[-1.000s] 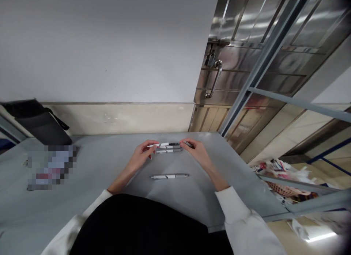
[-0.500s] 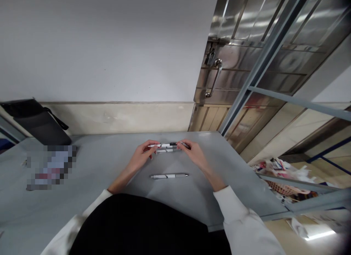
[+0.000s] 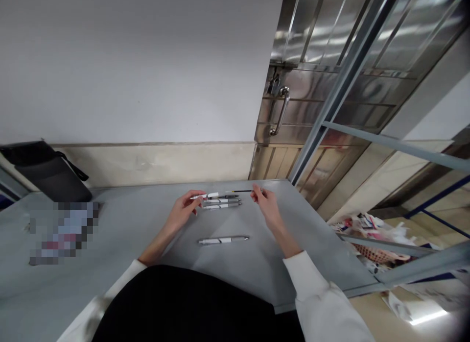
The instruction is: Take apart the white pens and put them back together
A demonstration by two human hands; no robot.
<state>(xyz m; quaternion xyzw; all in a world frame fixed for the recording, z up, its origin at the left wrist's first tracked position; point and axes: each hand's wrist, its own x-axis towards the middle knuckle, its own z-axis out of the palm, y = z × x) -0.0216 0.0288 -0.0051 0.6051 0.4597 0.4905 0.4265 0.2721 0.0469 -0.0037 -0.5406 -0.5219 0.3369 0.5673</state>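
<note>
My left hand (image 3: 185, 207) is closed in a pinch on a white pen barrel (image 3: 211, 195), held nearly level just above the table. Between the fingers of my right hand (image 3: 265, 201) is a thin pen refill (image 3: 241, 191), dark along most of its length with a yellowish part towards its left end. The refill points at the barrel's right end, with a small gap between them. Several white-and-grey pens (image 3: 222, 206) lie close together just below the barrel. Another pen (image 3: 223, 240) lies apart, nearer my body.
The grey table (image 3: 139, 219) meets a wall at the back. On the left stand a dark pouch (image 3: 53, 168) with a strap and a blurred-out item (image 3: 66, 234). A metal frame post (image 3: 312, 146) rises at the right corner, beside shelves holding a pink basket (image 3: 382, 251).
My right hand has moved right, away from my left hand, and the refill now shows out of the barrel. The view has shifted slightly.
</note>
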